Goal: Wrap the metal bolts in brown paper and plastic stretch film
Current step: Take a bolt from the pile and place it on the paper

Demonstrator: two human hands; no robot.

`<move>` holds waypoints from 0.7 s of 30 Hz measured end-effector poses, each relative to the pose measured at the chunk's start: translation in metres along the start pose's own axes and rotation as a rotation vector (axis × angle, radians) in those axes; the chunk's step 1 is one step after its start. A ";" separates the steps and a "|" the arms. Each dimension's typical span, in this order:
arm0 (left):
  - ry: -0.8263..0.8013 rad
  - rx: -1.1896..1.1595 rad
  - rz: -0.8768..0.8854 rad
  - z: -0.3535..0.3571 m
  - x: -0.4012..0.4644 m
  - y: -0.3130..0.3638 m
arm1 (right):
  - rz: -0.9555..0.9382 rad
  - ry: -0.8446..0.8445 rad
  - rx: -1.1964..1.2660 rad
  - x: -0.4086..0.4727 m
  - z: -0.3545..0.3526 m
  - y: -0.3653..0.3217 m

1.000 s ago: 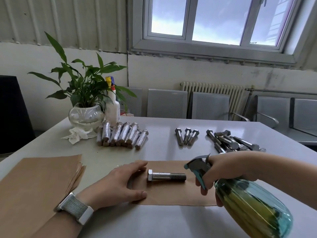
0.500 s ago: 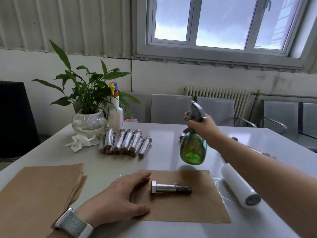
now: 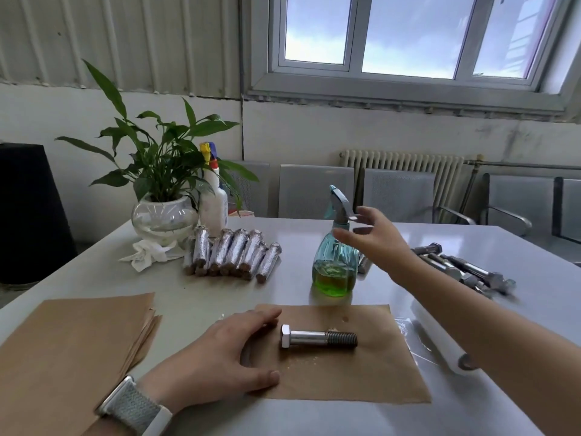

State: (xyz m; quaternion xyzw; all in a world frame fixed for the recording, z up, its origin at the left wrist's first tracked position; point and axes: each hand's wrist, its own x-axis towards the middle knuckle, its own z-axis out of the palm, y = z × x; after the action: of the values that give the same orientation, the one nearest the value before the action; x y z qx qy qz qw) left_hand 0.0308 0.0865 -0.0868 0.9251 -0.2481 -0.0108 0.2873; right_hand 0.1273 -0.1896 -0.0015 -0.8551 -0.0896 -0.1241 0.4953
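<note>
- Head view: my left hand [image 3: 217, 354] lies flat, fingers straight, on the left edge of the brown paper sheet [image 3: 361, 379] at lower centre of the tabletop [image 3: 298, 416].
- A bare bolt [image 3: 317, 337] lies on that sheet, just right of my left fingers.
- My right hand [image 3: 374, 237], fingers spread apart, is beside the spray bottle [image 3: 334, 262] at frame centre, gripping nothing.
- Wrapped bolts [image 3: 232, 256] lie centre left; the stretch film roll [image 3: 440, 344] lies lower right.

film roll [image 3: 440, 343] half behind forearm, far bolts [image 3: 465, 269] blurred

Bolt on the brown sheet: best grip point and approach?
Pinch the smooth shank of the bolt from above, fingers front and back. It lies flat, hex head toward the left hand, threads to the right; the paper sheet blocks any underside approach.
</note>
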 end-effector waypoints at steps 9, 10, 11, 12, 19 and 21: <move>0.088 0.028 0.099 -0.001 0.000 0.005 | -0.812 -0.546 -1.045 -0.150 -0.023 0.008; 0.120 0.040 0.127 -0.001 0.000 0.008 | -0.800 -0.563 -1.044 -0.152 -0.018 0.009; 0.150 0.048 0.155 0.000 0.000 0.010 | -0.785 -0.573 -1.038 -0.153 -0.013 0.009; 0.170 0.052 0.178 0.000 0.000 0.013 | -0.783 -0.562 -1.043 -0.153 -0.008 0.010; 0.171 0.088 0.211 0.001 -0.001 0.022 | -0.660 -0.437 -1.115 -0.147 0.010 0.002; 0.165 0.111 0.206 0.001 -0.001 0.021 | -0.642 -0.492 -1.079 -0.145 0.007 0.001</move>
State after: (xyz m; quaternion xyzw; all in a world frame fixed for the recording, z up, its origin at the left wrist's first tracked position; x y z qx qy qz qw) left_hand 0.0199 0.0716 -0.0770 0.9069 -0.3177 0.1087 0.2544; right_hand -0.0098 -0.1879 -0.0493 -0.9170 -0.3751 -0.0940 -0.0977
